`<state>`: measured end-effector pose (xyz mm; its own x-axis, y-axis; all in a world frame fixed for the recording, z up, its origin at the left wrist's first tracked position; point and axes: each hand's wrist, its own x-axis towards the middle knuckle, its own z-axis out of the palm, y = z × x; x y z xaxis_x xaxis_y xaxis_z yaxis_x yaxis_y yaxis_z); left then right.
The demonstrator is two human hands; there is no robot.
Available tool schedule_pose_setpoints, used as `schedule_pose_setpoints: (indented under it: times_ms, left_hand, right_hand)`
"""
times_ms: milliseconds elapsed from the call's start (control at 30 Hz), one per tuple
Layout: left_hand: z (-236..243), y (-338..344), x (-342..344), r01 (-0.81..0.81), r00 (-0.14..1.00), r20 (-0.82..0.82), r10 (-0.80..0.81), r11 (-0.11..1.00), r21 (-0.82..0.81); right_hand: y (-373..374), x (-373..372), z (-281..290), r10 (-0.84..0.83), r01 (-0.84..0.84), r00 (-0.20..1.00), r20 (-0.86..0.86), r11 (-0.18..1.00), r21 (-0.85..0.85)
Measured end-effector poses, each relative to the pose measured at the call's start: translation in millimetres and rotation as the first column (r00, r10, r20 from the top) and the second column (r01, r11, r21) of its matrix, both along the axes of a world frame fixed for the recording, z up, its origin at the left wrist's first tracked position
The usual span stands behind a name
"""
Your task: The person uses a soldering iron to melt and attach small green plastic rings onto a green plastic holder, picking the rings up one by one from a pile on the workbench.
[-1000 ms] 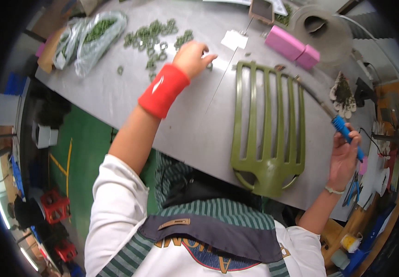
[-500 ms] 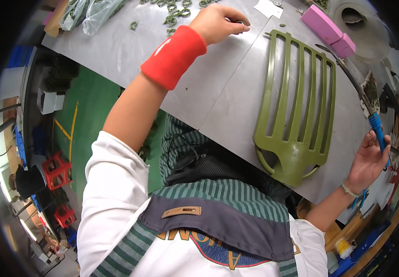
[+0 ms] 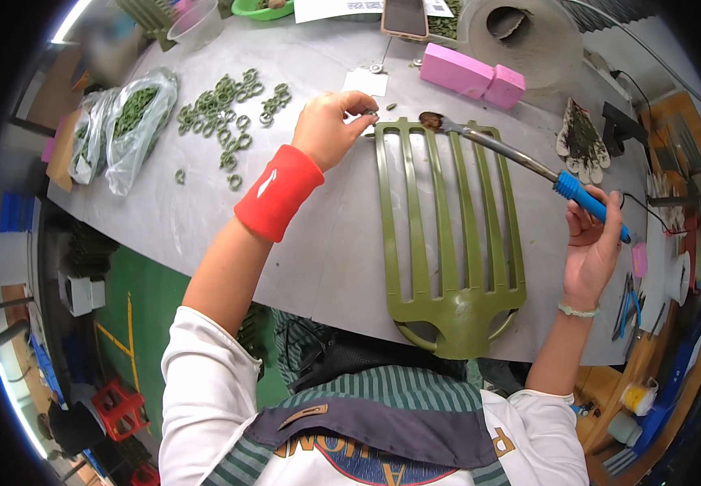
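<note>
My left hand, with a red wristband, pinches a small shiny metal piece; its exact kind is too small to make out. The fingertips are just beside the far left corner of an olive-green slatted plastic panel, which lies on the grey table. In my right hand is a blue-handled soldering iron with a long metal shaft. Its broad, brown-stained tip sits above the panel's far edge; whether it touches cannot be told.
Green rings lie scattered left of my left hand, beside clear bags of green pieces. Beyond the panel are a pink block, a phone and a round grey duct. A dirty glove and pliers lie right.
The view has shifted, showing more of the far table. My right hand has swung the iron so its tip is over the panel's far edge, nearer my left hand, which still pinches the small piece.
</note>
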<state>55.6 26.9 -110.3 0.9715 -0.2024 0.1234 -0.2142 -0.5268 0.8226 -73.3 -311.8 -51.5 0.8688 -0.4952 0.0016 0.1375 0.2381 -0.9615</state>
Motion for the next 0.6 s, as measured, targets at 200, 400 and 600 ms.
schedule_pose_setpoints:
  times_ms: [200, 400, 600]
  left_hand:
    - [-9.2, -0.4, 5.4, -0.006, 0.952, 0.296, -0.080, 0.960, 0.279]
    - [-4.6, -2.1, 4.1, 0.007, 0.910, 0.403, -0.098, 0.975, 0.222]
    - [-10.9, -2.1, 6.1, 0.037, 0.892, 0.427, -0.150, 0.965, 0.261]
  right_hand:
    - [20.1, 11.5, -4.1, -0.007, 0.007, 0.997, -0.079, 1.000, 0.004]
    - [33.1, 18.6, -14.4, 0.119, -0.122, 0.990, -0.078, 0.992, -0.028]
    - [48.5, 28.9, -17.9, 0.137, -0.139, 0.987, -0.078, 0.990, -0.018]
